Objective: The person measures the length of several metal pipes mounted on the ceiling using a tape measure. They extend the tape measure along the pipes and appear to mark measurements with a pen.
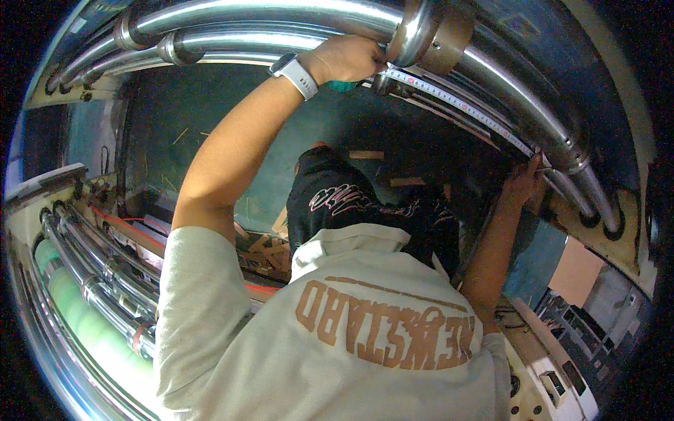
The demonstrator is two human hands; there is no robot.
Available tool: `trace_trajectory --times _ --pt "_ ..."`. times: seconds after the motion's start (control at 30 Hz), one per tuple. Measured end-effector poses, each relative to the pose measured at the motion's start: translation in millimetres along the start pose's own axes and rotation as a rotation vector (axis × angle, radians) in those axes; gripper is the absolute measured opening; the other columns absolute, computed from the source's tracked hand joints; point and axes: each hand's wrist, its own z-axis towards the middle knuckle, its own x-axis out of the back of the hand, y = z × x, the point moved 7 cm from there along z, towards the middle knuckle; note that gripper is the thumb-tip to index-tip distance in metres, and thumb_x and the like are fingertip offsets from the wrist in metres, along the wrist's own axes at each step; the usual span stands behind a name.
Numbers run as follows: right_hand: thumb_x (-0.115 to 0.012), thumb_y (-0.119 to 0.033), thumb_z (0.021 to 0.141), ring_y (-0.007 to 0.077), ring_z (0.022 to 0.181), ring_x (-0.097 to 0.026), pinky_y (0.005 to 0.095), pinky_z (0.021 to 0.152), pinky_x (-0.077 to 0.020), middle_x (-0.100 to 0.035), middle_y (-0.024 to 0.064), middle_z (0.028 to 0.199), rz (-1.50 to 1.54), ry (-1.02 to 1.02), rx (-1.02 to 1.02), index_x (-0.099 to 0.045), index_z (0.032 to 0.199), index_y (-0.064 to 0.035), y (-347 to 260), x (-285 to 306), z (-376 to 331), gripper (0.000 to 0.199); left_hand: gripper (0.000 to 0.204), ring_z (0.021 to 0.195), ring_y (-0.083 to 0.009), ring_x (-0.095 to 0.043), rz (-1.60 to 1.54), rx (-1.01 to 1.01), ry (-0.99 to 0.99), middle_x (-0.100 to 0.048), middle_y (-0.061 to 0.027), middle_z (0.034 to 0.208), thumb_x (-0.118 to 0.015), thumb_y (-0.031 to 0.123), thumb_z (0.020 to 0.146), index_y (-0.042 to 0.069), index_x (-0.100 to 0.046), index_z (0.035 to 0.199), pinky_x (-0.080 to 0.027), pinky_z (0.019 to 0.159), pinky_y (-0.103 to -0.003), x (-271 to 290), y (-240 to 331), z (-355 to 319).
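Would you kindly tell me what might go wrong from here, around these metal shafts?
The measuring tape spans from the left hand to the right hand, so a slip at either end could shift it. The wristwatch sits close to the metal shafts and might scrape them.

The left hand (347, 59) hides most of the teal object (342, 86) from us. The right hand (521, 184) is too dim for us to tell its grip, and the finest marks on the measuring tape (465, 107) blur together.
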Motion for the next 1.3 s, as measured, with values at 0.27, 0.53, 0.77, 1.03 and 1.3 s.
trace_trajectory --times 0.27,0.53,0.77,1.03,1.3 --pt "-0.058 -0.029 0.080 0.0195 0.095 -0.049 0.0330 0.070 -0.0420 -0.052 0.0055 0.108 0.009 -0.021 0.054 -0.051 0.109 -0.0087 -4 -8 -2 0.036 0.032 0.081 -0.0353 -0.056 -0.004 -0.079 0.064 -0.059 -0.0197 0.084 -0.048 0.032 0.082 0.004 -0.060 0.089 -0.045 0.074 -0.040 0 2 1" --pt "-0.055 -0.012 0.078 0.0256 0.112 -0.043 0.0399 0.099 -0.0212 -0.041 0.0110 0.127 0.077 -0.040 -0.056 -0.033 0.126 -0.0048 -9 -26 -18 0.054 0.033 0.080 -0.0347 -0.057 -0.038 -0.115 0.054 -0.059 -0.0189 0.084 -0.047 0.033 0.083 0.004 -0.060 0.089 -0.045 0.074 -0.040 0 1 -2" --pt "-0.058 -0.035 0.079 0.0220 0.092 -0.049 0.0353 0.073 -0.0412 -0.050 0.0073 0.107 -0.040 0.006 0.031 -0.046 0.112 -0.0077 -8 -14 -11 0.044 0.026 0.084 -0.0316 -0.056 -0.027 -0.040 -0.028 -0.059 -0.0155 0.089 -0.046 0.027 0.080 0.012 -0.061 0.094 -0.044 0.075 -0.039 4 7 -3" --pt "-0.060 -0.028 0.079 0.0216 0.087 -0.050 0.0321 0.070 -0.0450 -0.048 0.0116 0.106 0.003 0.099 -0.054 -0.041 0.115 -0.0085 2 -6 -6 0.046 0.026 0.085 -0.0311 -0.056 -0.032 -0.039 -0.044 -0.060 -0.0150 0.090 -0.046 0.026 0.079 0.011 -0.061 0.094 -0.044 0.076 -0.038 4 4 -4" --pt "-0.057 -0.009 0.078 0.0211 0.095 -0.048 0.0315 0.079 -0.0436 -0.044 0.0134 0.114 -1.030 -0.161 0.476 -0.034 0.124 -0.0097 -8 -5 1 0.051 0.027 0.087 -0.0309 -0.055 -0.027 -0.030 -0.057 -0.059 -0.0152 0.092 -0.046 0.025 0.079 0.012 -0.061 0.096 -0.043 0.078 -0.038 3 5 -1"
